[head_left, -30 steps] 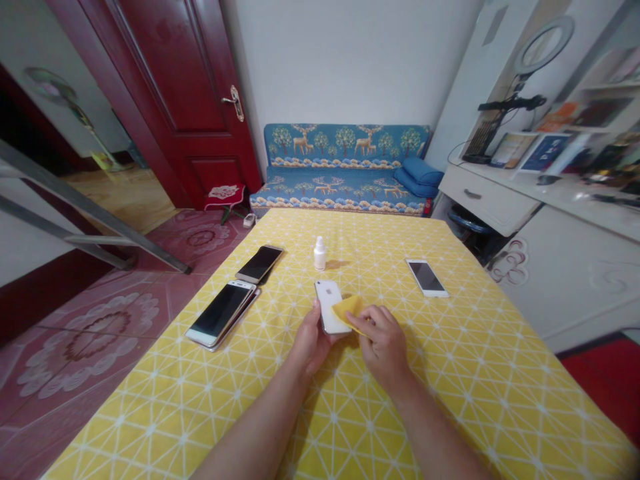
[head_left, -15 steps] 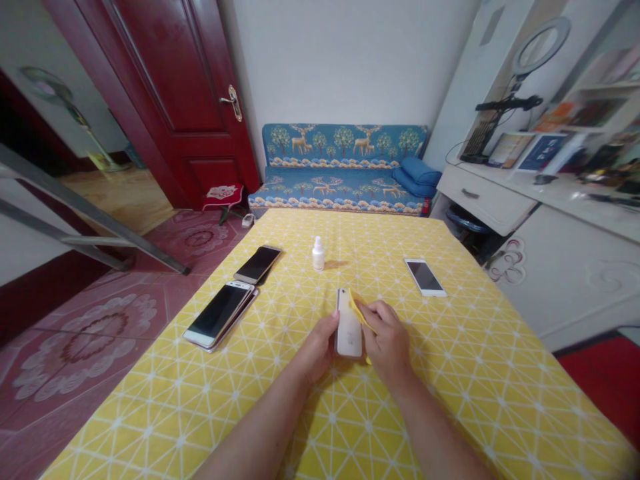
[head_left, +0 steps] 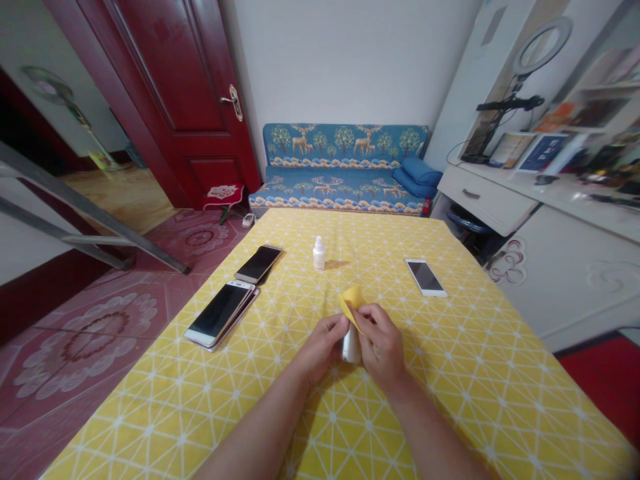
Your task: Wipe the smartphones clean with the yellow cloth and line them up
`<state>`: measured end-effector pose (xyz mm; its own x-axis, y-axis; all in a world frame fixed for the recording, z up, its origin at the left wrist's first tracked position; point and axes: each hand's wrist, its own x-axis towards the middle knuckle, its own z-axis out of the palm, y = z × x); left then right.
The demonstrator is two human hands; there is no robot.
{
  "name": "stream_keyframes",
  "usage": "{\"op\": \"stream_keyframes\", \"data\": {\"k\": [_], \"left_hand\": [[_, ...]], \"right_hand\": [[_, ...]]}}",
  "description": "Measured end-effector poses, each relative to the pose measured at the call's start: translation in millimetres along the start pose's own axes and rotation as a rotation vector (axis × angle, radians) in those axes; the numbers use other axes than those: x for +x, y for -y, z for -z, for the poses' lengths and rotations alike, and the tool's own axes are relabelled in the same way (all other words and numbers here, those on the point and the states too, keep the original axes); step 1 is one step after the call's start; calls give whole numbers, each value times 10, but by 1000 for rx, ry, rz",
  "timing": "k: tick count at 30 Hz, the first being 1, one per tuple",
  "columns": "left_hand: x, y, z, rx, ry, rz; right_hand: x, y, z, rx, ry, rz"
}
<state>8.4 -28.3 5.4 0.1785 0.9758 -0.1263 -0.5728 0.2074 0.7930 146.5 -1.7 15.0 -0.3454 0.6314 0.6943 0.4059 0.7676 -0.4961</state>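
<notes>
My left hand (head_left: 323, 347) grips a white phone (head_left: 351, 349) on its edge, just above the yellow tablecloth (head_left: 450, 373). Most of the phone is hidden between my two hands. My right hand (head_left: 383, 347) pinches a small yellow cloth (head_left: 351, 299) and presses it against the phone's upper side. The cloth's corner sticks up above my fingers.
A small white dropper bottle (head_left: 319, 253) stands further back. Two phones lie stacked at the left edge (head_left: 220, 313), a dark phone (head_left: 259, 264) behind them, a white phone (head_left: 425, 277) to the right. A blue sofa (head_left: 345, 167) stands beyond the table, white cabinets (head_left: 565, 267) on the right.
The phone went from lying back-up in my left hand to standing on its edge, closer to me. My hands closed around it, and the cloth moved onto its top.
</notes>
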Motion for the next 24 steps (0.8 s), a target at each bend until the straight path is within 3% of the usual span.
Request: {"op": "stream_keyframes", "data": {"k": [10,19,24], "left_hand": [[-11,-70,-18,-21,-48,-111],[77,-84,60,-290,-187,-299],[77,-115,67,-374,-227,-248]], "right_hand": [[10,89,-2,22,42,-30],[-33,96,-79,-9,76,64],[-46,100,-118,-10,56,86]]}}
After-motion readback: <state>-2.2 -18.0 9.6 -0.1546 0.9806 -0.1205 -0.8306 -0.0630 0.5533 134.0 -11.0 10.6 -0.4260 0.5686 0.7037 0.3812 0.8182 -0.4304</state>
